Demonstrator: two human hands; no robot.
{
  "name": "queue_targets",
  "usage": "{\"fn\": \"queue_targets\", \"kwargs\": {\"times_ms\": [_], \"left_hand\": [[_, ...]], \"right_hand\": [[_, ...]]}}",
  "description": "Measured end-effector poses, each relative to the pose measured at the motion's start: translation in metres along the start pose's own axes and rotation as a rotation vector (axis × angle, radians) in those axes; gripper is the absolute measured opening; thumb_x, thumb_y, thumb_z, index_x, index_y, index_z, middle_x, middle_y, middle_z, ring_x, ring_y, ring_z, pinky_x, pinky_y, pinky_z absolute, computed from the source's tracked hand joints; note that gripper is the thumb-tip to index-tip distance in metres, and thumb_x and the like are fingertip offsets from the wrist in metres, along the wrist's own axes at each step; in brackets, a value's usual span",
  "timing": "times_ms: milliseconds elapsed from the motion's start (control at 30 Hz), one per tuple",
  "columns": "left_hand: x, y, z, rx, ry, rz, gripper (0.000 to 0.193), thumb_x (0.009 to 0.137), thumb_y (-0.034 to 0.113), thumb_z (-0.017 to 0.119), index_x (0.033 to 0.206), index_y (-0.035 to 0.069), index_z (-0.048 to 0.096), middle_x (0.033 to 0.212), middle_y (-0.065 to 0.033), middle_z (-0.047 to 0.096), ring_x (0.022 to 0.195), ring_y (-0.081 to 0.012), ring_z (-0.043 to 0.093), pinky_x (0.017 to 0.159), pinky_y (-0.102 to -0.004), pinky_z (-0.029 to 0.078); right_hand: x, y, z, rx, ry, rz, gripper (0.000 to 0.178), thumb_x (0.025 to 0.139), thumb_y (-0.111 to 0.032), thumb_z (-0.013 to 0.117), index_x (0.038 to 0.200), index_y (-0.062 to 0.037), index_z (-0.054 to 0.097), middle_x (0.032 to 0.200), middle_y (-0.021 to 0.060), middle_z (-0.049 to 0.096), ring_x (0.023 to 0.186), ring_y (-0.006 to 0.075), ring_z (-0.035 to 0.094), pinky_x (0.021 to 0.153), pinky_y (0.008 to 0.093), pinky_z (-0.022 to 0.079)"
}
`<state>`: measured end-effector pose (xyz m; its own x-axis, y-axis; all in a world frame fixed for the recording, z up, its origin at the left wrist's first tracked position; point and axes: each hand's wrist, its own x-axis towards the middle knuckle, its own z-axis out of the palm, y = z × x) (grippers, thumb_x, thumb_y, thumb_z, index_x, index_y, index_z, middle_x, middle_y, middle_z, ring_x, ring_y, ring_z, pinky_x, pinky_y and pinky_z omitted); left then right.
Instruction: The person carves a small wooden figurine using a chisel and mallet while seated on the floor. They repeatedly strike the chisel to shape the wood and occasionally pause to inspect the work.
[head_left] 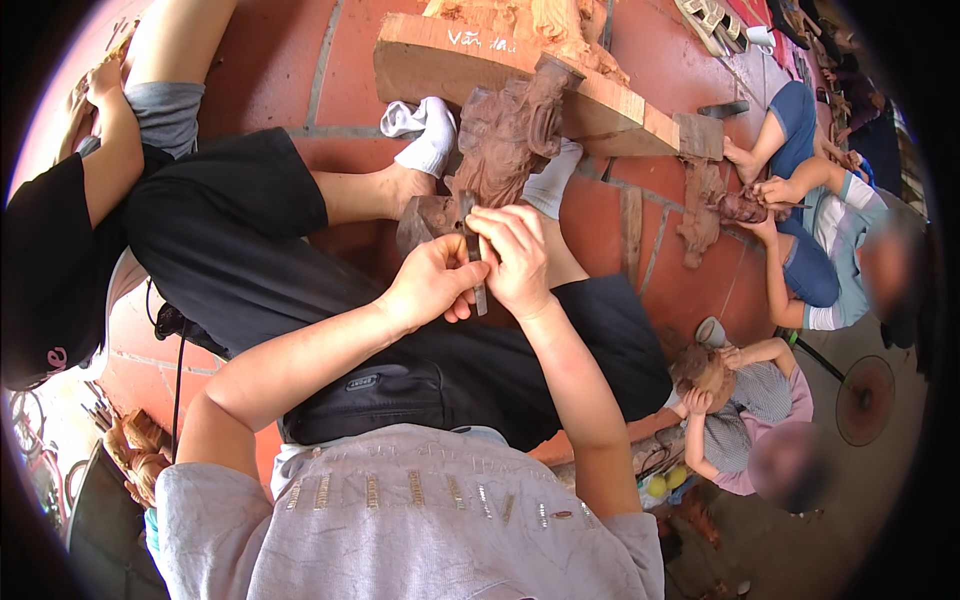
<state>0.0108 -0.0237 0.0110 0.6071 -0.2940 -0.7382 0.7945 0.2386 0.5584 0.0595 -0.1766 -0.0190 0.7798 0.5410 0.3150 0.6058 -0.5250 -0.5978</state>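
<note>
A dark brown carved wooden figure leans between my legs, its upper part against a thick pale wood block. My left hand and my right hand meet at its near end. Both hold a narrow, flat grey tool; whether it is a file or a chisel I cannot make out. My left thumb and curled fingers close round its lower part, while the right fingers bend over its upper part. The tool's far tip lies close to the figure's brown base; contact there is hard to see.
The pale wood block bears another carving. At right, a co-worker handles a brown carving; below, another person works near a fan. Someone sits close on my left. Red tiles form the floor.
</note>
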Motion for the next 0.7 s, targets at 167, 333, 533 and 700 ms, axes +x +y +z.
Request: {"fn": "queue_targets", "kwargs": {"times_ms": [167, 333, 533, 700], "left_hand": [[0.007, -0.010, -0.003, -0.058, -0.021, -0.006, 0.020, 0.091, 0.018, 0.062, 0.082, 0.006, 0.049, 0.059, -0.0038, 0.056, 0.043, -0.0098, 0.056, 0.038, -0.0207, 0.044], [-0.001, 0.000, -0.002, -0.075, -0.036, -0.025, 0.021, 0.091, 0.018, 0.061, 0.081, 0.005, 0.048, 0.060, -0.0047, 0.058, 0.044, -0.0098, 0.056, 0.037, -0.0216, 0.044], [-0.003, -0.003, 0.000, -0.102, -0.057, -0.093, 0.018, 0.091, 0.019, 0.062, 0.086, 0.004, 0.053, 0.061, -0.0036, 0.057, 0.044, -0.0100, 0.056, 0.037, -0.0216, 0.044], [-0.008, 0.001, 0.001, -0.181, -0.087, -0.116, 0.022, 0.092, 0.022, 0.063, 0.084, 0.006, 0.049, 0.061, -0.0047, 0.059, 0.045, -0.0115, 0.057, 0.038, -0.0223, 0.045]], "right_hand": [[-0.003, 0.001, 0.005, 0.005, -0.018, 0.026, 0.024, 0.071, 0.000, 0.065, 0.094, -0.0061, 0.065, 0.099, 0.0047, 0.066, 0.087, 0.0256, 0.057, 0.082, 0.0379, 0.046], [-0.001, -0.005, -0.002, 0.027, -0.034, 0.039, 0.024, 0.071, 0.003, 0.064, 0.093, -0.0058, 0.065, 0.098, 0.0052, 0.066, 0.088, 0.0259, 0.057, 0.081, 0.0378, 0.046], [-0.009, -0.004, -0.001, 0.069, -0.065, 0.073, 0.026, 0.069, 0.004, 0.064, 0.093, -0.0054, 0.064, 0.095, 0.0065, 0.065, 0.086, 0.0269, 0.058, 0.081, 0.0389, 0.046], [-0.008, -0.008, -0.007, 0.081, -0.075, 0.077, 0.026, 0.070, -0.004, 0.062, 0.095, -0.0039, 0.064, 0.097, 0.0076, 0.065, 0.089, 0.0276, 0.058, 0.083, 0.0391, 0.046]]}}
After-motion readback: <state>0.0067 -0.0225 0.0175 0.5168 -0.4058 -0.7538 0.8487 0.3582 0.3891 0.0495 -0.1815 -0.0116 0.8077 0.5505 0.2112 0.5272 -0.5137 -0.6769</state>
